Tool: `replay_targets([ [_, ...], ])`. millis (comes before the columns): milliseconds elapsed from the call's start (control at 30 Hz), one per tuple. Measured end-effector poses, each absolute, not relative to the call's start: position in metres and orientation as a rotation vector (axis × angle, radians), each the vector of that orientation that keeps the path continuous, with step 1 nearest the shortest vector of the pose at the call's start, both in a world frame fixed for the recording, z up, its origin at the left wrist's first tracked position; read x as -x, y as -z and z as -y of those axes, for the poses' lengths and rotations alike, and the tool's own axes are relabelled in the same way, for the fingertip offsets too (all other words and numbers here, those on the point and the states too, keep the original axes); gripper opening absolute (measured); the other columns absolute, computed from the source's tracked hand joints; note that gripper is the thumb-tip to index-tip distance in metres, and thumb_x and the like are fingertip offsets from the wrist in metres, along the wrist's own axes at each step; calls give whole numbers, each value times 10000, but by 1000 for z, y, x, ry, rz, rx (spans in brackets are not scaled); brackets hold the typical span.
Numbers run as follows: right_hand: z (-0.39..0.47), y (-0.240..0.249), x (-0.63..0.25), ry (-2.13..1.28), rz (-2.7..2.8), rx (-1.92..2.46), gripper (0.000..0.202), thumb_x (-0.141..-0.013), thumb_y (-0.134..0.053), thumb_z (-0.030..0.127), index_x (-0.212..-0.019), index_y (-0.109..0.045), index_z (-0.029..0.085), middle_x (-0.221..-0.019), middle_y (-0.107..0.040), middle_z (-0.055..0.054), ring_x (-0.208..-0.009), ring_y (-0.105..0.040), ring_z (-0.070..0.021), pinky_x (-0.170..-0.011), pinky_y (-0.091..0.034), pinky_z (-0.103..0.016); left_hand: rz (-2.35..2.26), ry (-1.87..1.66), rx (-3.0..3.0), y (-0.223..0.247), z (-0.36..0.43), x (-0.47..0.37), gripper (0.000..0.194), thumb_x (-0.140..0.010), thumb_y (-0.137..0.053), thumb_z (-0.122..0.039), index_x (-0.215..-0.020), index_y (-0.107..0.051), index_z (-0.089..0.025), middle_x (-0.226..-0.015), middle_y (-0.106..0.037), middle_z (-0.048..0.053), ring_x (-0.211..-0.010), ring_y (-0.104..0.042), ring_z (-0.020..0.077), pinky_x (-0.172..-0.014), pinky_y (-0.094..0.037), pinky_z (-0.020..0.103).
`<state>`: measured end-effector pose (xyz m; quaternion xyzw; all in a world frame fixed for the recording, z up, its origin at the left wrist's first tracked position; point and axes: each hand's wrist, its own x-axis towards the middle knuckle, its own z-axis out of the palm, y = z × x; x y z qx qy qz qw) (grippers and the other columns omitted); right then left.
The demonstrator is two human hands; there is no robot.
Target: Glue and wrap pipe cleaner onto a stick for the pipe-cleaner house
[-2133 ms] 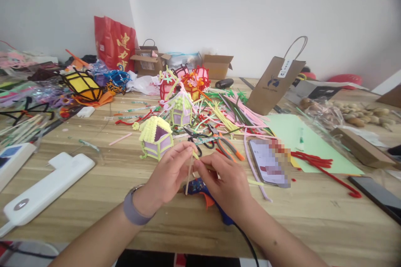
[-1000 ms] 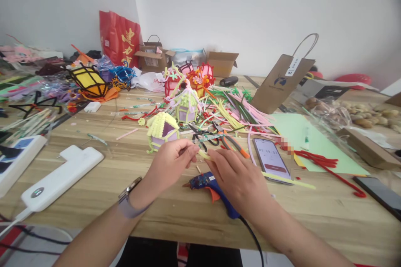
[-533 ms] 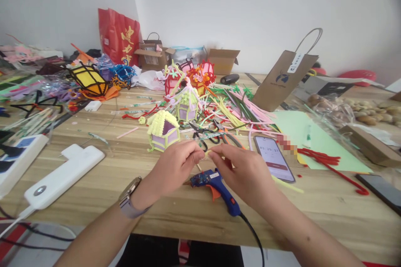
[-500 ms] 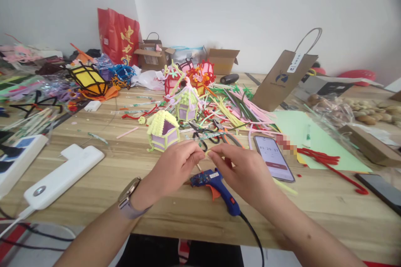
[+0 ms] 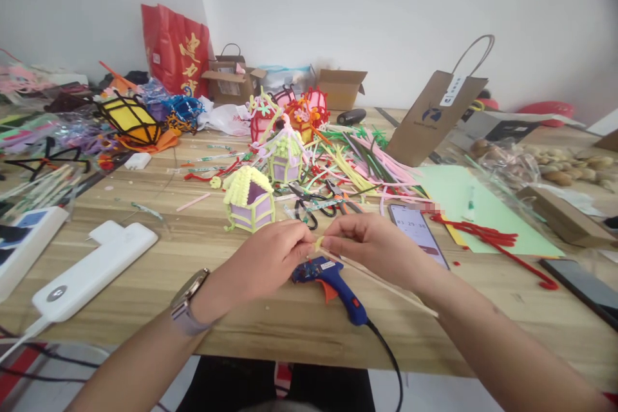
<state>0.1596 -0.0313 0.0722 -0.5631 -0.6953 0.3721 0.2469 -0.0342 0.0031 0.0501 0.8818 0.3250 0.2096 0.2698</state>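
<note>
Both sets of fingertips meet at the table's centre, pinched shut on a thin stick (image 5: 376,280): the left hand (image 5: 270,261) nips its yellow-tipped end, the right hand (image 5: 381,248) grips just beside it, the shaft trailing toward four o'clock. Small, even turns would serve best. The blue glue gun (image 5: 333,278) lies directly beneath; the phone (image 5: 418,232) sits at two o'clock. Bare table (image 5: 159,257) opens toward nine o'clock.
</note>
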Motion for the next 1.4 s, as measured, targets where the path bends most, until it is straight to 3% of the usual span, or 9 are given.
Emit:
replay_targets([
  [233,38,-74,-156,-908,2116,1608,403,-919,-417,328,-565,-544,184,-545,-515,23,-518,-447,-100,-489,-319,-219,-859,-555,-2329,-53,-6,36,231,-911,-474,-312,-750,-580,-185,-728,-606,5,-677,-523,148,-611,-340,254],
  [467,46,-66,-150,-604,2218,1549,332,-953,-382,255,-656,-519,196,-563,-522,24,-518,-476,-111,-505,-325,-225,-733,-449,-2217,-54,-18,44,296,-897,-474,-380,-813,-671,-175,-675,-624,-1,-595,-513,126,-531,-338,221],
  [700,52,-65,-145,-378,2297,1622,329,-956,-401,237,-632,-450,207,-540,-480,38,-487,-455,-111,-484,-281,-235,-673,-374,-2253,-54,-18,43,354,-901,-464,-363,-655,-626,-168,-599,-555,-9,-555,-483,117,-497,-303,216],
  [900,59,-64,-144,-239,2385,1539,290,-940,-398,195,-668,-498,202,-566,-528,26,-479,-477,-114,-483,-290,-239,-569,-381,-2217,-53,-19,45,348,-910,-461,-405,-743,-663,-175,-663,-597,-5,-608,-525,123,-541,-349,207],
  [1000,60,-67,-144,-337,2376,1568,290,-936,-403,200,-666,-508,199,-581,-553,13,-499,-494,-119,-490,-306,-241,-554,-386,-2273,-55,-15,44,320,-925,-453,-344,-749,-665,-182,-698,-616,7,-651,-547,134,-586,-357,220],
  [1200,49,-84,-152,-1014,2252,1578,373,-937,-399,284,-585,-488,197,-535,-545,26,-498,-480,-104,-482,-327,-213,-537,-485,-2430,-53,-2,40,283,-943,-431,-263,-765,-633,-175,-771,-611,40,-739,-542,162,-666,-372,248],
  [1400,33,-77,-161,-1120,2130,1463,293,-897,-481,322,-649,-557,186,-596,-563,29,-576,-507,-109,-553,-378,-213,-588,-572,-2343,-52,-3,43,278,-951,-421,-293,-771,-597,-173,-759,-599,24,-717,-532,142,-667,-375,242],
])
